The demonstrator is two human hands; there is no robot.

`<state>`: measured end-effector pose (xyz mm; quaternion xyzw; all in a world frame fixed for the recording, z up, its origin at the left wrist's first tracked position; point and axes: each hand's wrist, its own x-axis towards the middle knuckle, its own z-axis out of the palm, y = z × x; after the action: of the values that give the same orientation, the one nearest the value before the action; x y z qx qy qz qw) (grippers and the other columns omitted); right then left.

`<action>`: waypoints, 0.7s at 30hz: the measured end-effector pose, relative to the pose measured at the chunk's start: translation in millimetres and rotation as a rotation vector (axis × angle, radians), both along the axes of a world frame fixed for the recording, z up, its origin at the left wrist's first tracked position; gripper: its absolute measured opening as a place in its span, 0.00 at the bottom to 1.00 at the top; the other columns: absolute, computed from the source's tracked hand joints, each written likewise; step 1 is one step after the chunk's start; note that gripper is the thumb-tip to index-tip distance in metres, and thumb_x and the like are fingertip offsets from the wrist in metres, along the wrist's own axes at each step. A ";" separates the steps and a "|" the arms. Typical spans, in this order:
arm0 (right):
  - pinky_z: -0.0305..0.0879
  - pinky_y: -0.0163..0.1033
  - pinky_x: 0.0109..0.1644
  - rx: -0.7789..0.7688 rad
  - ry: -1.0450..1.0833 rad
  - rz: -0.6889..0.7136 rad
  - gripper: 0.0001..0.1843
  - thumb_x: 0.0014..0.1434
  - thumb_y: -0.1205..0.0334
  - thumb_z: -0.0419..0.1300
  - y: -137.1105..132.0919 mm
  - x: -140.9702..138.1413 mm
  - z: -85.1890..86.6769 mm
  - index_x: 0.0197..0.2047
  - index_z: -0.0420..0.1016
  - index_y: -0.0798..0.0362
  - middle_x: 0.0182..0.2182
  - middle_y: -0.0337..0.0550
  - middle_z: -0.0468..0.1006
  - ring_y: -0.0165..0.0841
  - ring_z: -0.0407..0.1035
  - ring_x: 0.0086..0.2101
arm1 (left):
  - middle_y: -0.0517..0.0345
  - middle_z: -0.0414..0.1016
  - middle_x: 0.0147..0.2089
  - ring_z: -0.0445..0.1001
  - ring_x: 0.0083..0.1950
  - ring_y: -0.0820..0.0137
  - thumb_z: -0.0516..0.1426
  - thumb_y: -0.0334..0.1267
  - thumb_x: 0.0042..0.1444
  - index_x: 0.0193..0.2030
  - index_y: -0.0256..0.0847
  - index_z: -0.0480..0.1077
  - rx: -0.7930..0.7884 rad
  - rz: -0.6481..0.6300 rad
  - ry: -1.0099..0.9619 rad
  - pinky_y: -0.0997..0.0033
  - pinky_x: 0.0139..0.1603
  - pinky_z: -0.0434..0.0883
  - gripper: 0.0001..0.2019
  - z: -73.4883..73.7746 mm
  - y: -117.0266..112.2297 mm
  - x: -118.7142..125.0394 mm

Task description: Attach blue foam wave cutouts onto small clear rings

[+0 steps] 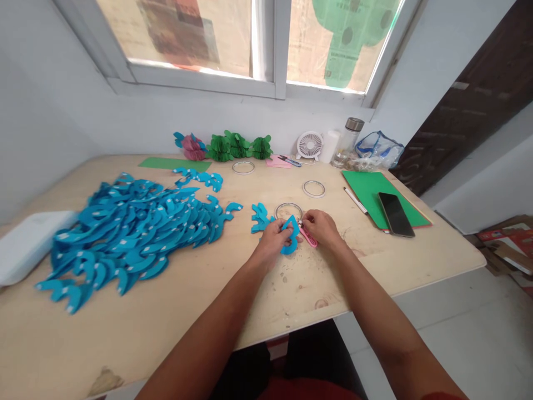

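Observation:
My left hand (272, 240) is closed on a curved blue paper cutout (293, 245), held up over the table. Just to its right, the fingers of my right hand (318, 224) are pinched together; whatever is between them is too small to make out. Under the right fingers lies a pink-handled tool (308, 237), partly hidden. A roll of tape (287, 209) rests flat behind both hands. A few blue paper pieces (260, 216) lie beside my left hand. Further left spreads a large heap of blue cutouts (145, 222), many with small white squares on them.
Two more tape rolls (313, 189) lie further back. Green paper sheets (366, 200), a phone (395, 214) and a pen (355, 200) are at the right. Paper ornaments (237, 145), a small fan (310, 145) and a bottle (348, 141) stand by the wall. A white box (31, 241) is far left.

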<state>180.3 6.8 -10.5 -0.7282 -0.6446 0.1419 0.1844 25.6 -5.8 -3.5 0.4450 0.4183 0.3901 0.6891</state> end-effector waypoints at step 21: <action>0.53 0.35 0.35 0.041 -0.012 0.016 0.05 0.52 0.66 0.53 -0.8 -4.9 -2.0 0.28 0.70 0.52 0.30 0.41 0.76 0.32 0.66 0.33 | 0.62 0.71 0.24 0.75 0.26 0.72 0.55 0.29 0.43 0.30 0.37 0.65 0.015 0.027 0.011 0.78 0.25 0.61 0.06 -3.8 0.9 1.8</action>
<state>175.4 6.0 -12.5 -0.7199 -0.6544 0.1260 0.1942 27.4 -4.9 -7.2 0.4464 0.4250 0.4000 0.6783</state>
